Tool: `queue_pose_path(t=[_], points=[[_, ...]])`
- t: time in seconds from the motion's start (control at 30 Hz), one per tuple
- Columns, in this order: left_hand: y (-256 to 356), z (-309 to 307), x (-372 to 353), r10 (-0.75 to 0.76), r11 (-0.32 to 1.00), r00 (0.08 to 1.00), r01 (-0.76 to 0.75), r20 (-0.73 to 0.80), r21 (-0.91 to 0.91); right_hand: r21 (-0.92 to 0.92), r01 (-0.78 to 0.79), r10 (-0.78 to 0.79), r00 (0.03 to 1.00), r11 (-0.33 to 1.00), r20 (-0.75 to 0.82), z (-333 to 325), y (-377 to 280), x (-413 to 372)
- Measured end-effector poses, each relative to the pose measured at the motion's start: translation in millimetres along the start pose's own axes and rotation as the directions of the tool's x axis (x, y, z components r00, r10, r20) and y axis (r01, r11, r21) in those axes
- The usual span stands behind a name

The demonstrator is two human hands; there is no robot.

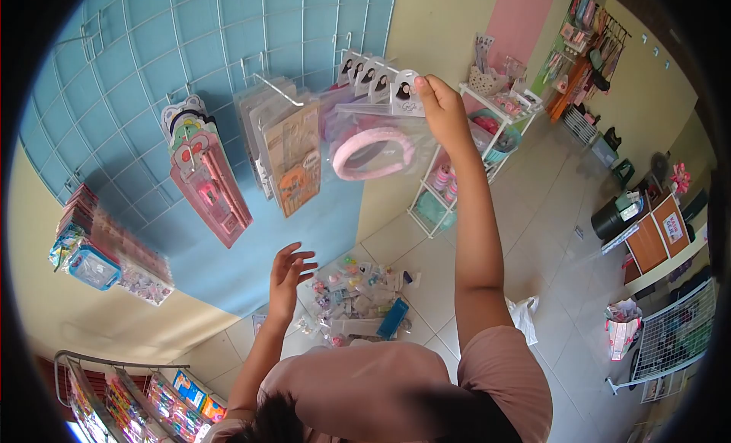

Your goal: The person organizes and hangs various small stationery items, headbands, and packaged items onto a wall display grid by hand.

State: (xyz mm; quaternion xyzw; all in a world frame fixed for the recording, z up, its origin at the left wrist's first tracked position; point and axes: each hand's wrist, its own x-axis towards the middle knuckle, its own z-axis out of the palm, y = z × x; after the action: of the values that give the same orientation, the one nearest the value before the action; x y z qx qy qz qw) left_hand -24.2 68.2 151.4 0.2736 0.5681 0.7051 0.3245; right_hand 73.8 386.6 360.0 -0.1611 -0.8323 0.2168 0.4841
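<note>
My right hand (443,108) is raised and pinches the white header card at the front of a hook. From that card hangs a clear bag with a pink fluffy headband (373,152). More header cards (365,77) with a dark-haired figure line up behind it on the same hook. My left hand (289,271) is held lower, with its fingers spread and nothing in them. Just above it hang flat carded packs (293,157) on another hook. Below lies a pile of small packaged goods (358,302) on the tiled floor.
A white wire grid (221,31) covers the blue wall. Pink stationery sets (204,176) and small packs (106,252) hang on it at left. A white shelf trolley (430,211) stands right of the headbands. A low rack (145,367) is at lower left, a desk (659,233) far right.
</note>
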Motion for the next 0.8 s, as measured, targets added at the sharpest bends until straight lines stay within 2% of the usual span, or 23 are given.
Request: queue_pose_path(t=[0.03, 0.1, 0.17, 0.23, 0.27, 0.3, 0.4, 0.43, 0.47, 0.53, 0.57, 0.6, 0.67, 0.73, 0.77, 0.8], points=[[-13.1, -11.9, -3.9, -0.027, 0.999, 0.998, 0.028, -0.054, 0.020, 0.011, -0.001, 0.000, 1.000, 1.000, 0.016, 1.9, 1.2, -0.7], [-44.7, -35.5, -9.4, -0.061, 0.994, 0.988, 0.073, -0.145, 0.085, -0.047, 0.116, -0.119, 0.990, 0.992, -0.070, 15.3, 15.6, 4.4], [-85.9, -63.7, -17.6, -0.098, 0.974, 0.971, 0.139, -0.218, 0.182, -0.198, 0.049, -0.059, 0.997, 0.979, -0.044, 23.8, 18.5, 7.9], [-127.4, -94.6, -29.9, -0.138, 0.921, 0.957, 0.219, -0.256, 0.324, -0.325, -0.069, 0.051, 0.997, 0.943, -0.063, 37.4, 55.6, 14.3], [-146.9, -110.7, -44.3, -0.209, 0.896, 0.935, 0.301, -0.287, 0.327, -0.115, 0.082, -0.100, 0.981, 0.990, -0.165, 43.6, 35.2, 5.6], [-164.4, -124.9, -50.1, -0.257, 0.875, 0.914, 0.358, -0.314, 0.327, 0.074, 0.267, -0.231, 0.919, 0.961, -0.319, 49.6, 16.6, -2.4], [-222.8, -172.5, -94.1, -0.399, 0.802, 0.828, 0.523, -0.393, 0.289, -0.213, 0.178, -0.254, 0.872, 0.961, -0.417, 49.7, 27.4, -59.0], [-238.0, -184.5, -107.5, -0.437, 0.777, 0.795, 0.569, -0.420, 0.270, -0.220, 0.187, -0.270, 0.846, 0.958, -0.460, 55.9, 36.8, -79.5], [-246.4, -190.9, -119.3, -0.502, 0.718, 0.722, 0.655, -0.476, 0.236, -0.225, 0.193, -0.284, 0.817, 0.955, -0.503, 65.1, 51.7, -109.5], [-272.3, -210.6, -145.4, -0.571, 0.646, 0.673, 0.721, -0.470, 0.249, -0.105, -0.028, -0.013, 0.929, 0.994, -0.371, 71.7, 103.4, -189.5], [-285.4, -223.2, -163.9, -0.604, 0.604, 0.643, 0.755, -0.471, 0.256, -0.111, -0.156, 0.109, 0.931, 0.982, -0.347, 82.3, 116.5, -229.9], [-300.6, -236.2, -180.4, -0.653, 0.508, 0.613, 0.790, -0.445, 0.343, -0.123, -0.277, 0.225, 0.919, 0.953, -0.325, 92.6, 128.1, -270.6], [-328.0, -259.2, -200.8, -0.745, 0.311, 0.540, 0.801, -0.392, 0.512, -0.076, -0.469, 0.439, 0.865, 0.880, -0.244, 114.2, 160.4, -369.2], [-341.6, -267.7, -208.2, -0.790, 0.161, 0.484, 0.755, -0.376, 0.635, -0.212, -0.588, 0.593, 0.804, 0.781, -0.046, 121.1, 155.8, -448.8], [-346.5, -269.3, -211.9, -0.813, 0.087, 0.453, 0.716, -0.366, 0.692, -0.214, -0.673, 0.693, 0.720, 0.708, 0.028, 123.7, 151.6, -488.6], [-352.6, -270.7, -208.7, -0.826, 0.073, 0.432, 0.720, -0.363, 0.690, -0.217, -0.741, 0.769, 0.632, 0.635, 0.094, 129.9, 152.0, -520.8]])
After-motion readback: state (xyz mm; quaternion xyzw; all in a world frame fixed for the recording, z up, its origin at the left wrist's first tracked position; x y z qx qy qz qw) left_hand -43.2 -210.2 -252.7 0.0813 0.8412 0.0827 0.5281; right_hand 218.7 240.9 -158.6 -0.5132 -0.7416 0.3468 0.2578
